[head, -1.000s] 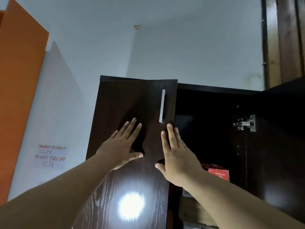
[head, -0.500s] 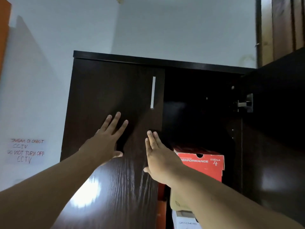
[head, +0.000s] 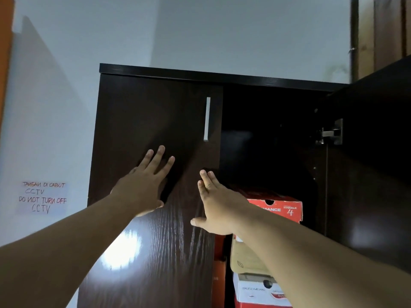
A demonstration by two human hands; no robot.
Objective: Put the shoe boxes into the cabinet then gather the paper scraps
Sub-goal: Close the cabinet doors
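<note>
A dark brown cabinet (head: 200, 73) fills the view. Its left door (head: 155, 112) looks pushed flat against the cabinet front, with a silver handle (head: 207, 118) near its inner edge. My left hand (head: 144, 185) presses flat on this door, fingers spread. My right hand (head: 216, 205) lies with straight fingers on the door's right edge. Inside the right half stands a stack of shoe boxes: a red box (head: 287, 208) on top, a tan box (head: 246, 256) below it and a white box (head: 255, 290) lower down. No paper scraps are in view.
The right door (head: 373, 174) stands wide open toward me, its hinge (head: 331, 132) showing. A handwritten CCTV note (head: 42, 196) is taped on the white wall at left. An orange panel (head: 5, 52) edges the far left. Wooden framing (head: 382, 34) rises at the top right.
The left door has swung from ajar to flat against the cabinet under both hands. The view shifted, and the stacked boxes inside now show more fully.
</note>
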